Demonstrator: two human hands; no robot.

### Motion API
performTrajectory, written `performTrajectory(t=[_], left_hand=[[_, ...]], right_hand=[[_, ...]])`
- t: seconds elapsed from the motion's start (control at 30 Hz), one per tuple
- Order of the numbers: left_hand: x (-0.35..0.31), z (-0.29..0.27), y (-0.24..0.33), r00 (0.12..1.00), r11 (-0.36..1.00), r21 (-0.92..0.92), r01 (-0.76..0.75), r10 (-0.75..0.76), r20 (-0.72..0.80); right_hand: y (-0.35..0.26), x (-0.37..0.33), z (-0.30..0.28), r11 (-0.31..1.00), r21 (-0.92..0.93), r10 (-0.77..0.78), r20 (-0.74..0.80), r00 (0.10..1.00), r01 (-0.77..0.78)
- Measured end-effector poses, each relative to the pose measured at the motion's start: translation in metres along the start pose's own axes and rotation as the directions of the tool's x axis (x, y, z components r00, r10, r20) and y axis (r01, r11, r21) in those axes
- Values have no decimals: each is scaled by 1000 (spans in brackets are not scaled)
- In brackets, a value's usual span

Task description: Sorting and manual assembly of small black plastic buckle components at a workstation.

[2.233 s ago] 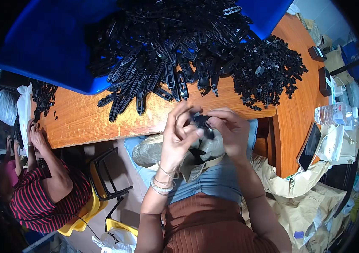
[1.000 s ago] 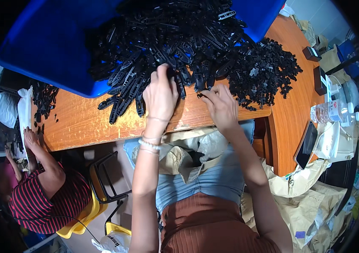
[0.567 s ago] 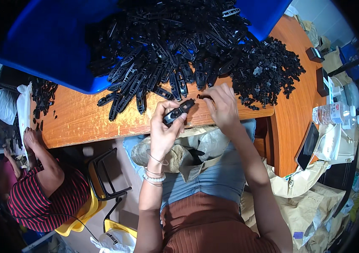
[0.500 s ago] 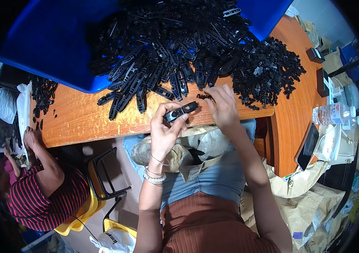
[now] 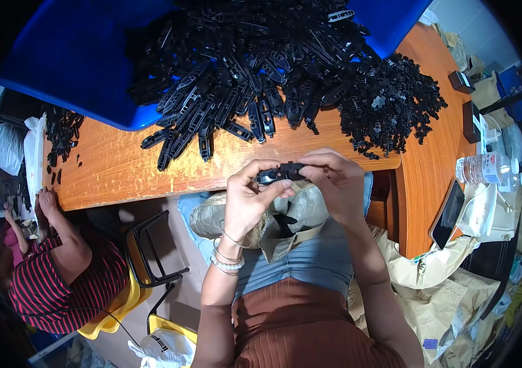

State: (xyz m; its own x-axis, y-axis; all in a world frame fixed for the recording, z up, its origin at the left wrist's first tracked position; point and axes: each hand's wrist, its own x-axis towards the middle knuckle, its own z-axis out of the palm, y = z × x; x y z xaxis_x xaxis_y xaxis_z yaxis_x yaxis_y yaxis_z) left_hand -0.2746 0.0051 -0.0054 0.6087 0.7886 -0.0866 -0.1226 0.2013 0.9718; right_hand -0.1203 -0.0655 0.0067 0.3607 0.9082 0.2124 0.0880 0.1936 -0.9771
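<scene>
Just off the table's near edge, my left hand [image 5: 245,197] is closed around a long black plastic part [image 5: 267,177], with the thumb along its lower side. My right hand [image 5: 342,184] meets it from the right, thumb and fingers pinching a small black plastic piece [image 5: 294,169] against that part's right end. How the two pieces fit is hidden by the fingertips. Beyond my hands, a heap of similar long black parts [image 5: 236,80] spills onto the table. To its right lies a pile of small black pieces [image 5: 383,107].
A blue bin [image 5: 77,67] lies behind the heap on the wooden table [image 5: 120,172]. A phone [image 5: 446,211] and a clear bottle [image 5: 481,168] are at the right. Beside a yellow chair [image 5: 114,310], another person in a striped top [image 5: 68,285] works at the left.
My right hand has come down from the table edge to the long part, and the small dark piece by its fingers has left the table. My left hand has shifted slightly right and down.
</scene>
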Motion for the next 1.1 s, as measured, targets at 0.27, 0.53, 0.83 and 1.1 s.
performTrajectory(t=[0.27, 0.53, 0.83, 1.1], left_hand=[[-5, 4, 12, 998, 996, -71, 49, -47, 30], [-12, 13, 1, 1000, 993, 114, -21, 20, 3], [29, -29, 9, 853, 378, 878, -294, 519, 63], [36, -36, 6, 872, 74, 983, -170, 477, 115]], right_hand=[[6, -1, -5, 900, -322, -293, 51, 955, 293], [19, -25, -17, 972, -152, 193, 92, 977, -178], [16, -34, -38, 949, -164, 300, 191, 935, -271], [43, 32, -8, 418, -906, -343, -82, 936, 74]])
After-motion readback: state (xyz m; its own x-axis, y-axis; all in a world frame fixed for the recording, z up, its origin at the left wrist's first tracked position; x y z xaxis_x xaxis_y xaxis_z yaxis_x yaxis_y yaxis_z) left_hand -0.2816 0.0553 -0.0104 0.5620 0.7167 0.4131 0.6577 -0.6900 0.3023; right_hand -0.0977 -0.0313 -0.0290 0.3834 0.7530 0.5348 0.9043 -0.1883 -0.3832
